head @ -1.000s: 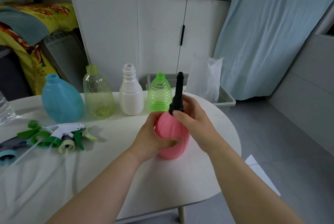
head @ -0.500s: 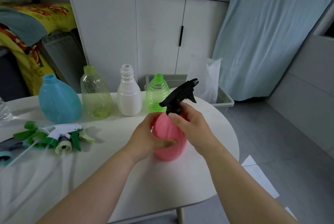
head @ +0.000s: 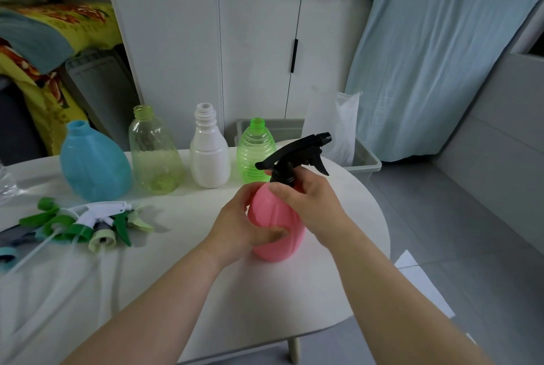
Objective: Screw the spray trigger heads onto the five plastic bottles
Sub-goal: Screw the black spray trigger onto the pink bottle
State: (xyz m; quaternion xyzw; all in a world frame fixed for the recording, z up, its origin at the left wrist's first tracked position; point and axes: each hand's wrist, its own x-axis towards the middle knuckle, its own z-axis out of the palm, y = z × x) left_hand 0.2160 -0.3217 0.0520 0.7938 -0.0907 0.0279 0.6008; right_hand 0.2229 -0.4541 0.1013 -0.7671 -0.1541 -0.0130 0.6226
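Centrally, a white rounded desk (head: pixel 265 300) is shown from above, carrying everything needed for the job. Along its far edge four uncapped bottles are lined up upright, necks open and ready for heads: a blue bottle (head: pixel 94 164), a clear yellowish bottle (head: pixel 156 155), a white bottle (head: pixel 209 155) and a ribbed green bottle (head: pixel 254 149).

Nearer the viewer, a pink bottle (head: pixel 276 217) is stood on the desk, just in front of the green one. Its belly is wrapped by the left grip (head: pixel 238 229), fingers curled round it, apparently so that the bottle cannot spin. The right grip (head: pixel 312 205) is clenched on the screw collar at the bottle's neck, which is judged to be the twisting hold for tightening.

At the desk's left, a loose heap of trigger heads (head: pixel 88 223) in white and green, dip tubes trailing toward the near edge, is left within reach for the waiting bottles.

The pinched collar belongs to a black trigger head (head: pixel 294 155), seated upright on the pink bottle's neck, nozzle pointed right and away. Whether its thread is fully tightened cannot be told.
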